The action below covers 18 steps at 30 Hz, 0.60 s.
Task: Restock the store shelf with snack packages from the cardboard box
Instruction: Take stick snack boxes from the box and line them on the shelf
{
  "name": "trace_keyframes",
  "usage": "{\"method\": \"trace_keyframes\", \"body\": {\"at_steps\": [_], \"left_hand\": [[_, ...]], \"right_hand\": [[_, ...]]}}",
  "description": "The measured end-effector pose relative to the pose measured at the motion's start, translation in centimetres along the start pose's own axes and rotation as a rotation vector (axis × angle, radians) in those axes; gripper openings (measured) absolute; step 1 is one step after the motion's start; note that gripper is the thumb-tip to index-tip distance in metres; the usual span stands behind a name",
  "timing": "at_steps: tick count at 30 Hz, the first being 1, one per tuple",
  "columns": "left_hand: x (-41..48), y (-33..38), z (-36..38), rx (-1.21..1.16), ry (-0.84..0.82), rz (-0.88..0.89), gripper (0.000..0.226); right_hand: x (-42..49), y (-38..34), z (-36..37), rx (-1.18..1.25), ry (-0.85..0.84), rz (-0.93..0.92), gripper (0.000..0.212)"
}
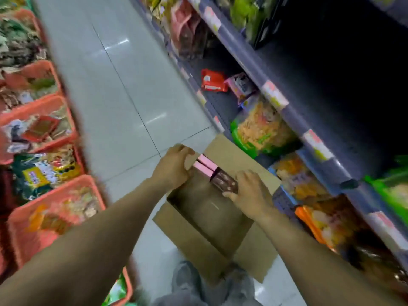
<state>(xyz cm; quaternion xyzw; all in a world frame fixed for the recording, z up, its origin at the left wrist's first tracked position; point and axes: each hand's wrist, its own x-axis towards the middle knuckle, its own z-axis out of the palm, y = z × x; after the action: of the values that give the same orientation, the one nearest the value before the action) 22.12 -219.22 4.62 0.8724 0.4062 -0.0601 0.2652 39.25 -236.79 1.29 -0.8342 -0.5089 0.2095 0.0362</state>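
Matt brown cardboard box [207,219] — glossy pink-and-brown wrapped snack packages [215,173] inside; shiny pale floor tiles [123,89] catching the light — orange plastic baskets [42,111] alongside.

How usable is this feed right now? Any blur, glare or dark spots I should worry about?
Head view: motion blur smears the orange baskets on the left; the upper shelf recess is nearly black; glare streaks the floor tiles; the pink packages in the cardboard box read clearly enough.
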Motion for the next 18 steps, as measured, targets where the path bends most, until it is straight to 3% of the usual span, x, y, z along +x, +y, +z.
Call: {"method": "trace_keyframes", "body": {"at_steps": [5, 9, 15, 18], "left_hand": [[6.0, -3.7, 8.2, 0.302, -0.013, 0.275, 0.04], [8.5, -5.1, 11.1, 0.47, 0.052, 0.351, 0.05], [9.1, -5.2, 11.3, 0.368, 0.053, 0.281, 0.023], [6.7, -3.6, 9.3, 0.001, -0.006, 0.062, 0.014]], "right_hand": [[4.7, 2.8, 8.2, -0.034, 0.03, -0.044, 0.077], [6.6, 3.6, 11.8, -0.11, 0.066, -0.049, 0.083], [6.4, 3.6, 11.4, -0.113, 0.138, -0.022, 0.049], [4.8, 2.8, 8.6, -0.008, 0.096, 0.013, 0.038]]}}
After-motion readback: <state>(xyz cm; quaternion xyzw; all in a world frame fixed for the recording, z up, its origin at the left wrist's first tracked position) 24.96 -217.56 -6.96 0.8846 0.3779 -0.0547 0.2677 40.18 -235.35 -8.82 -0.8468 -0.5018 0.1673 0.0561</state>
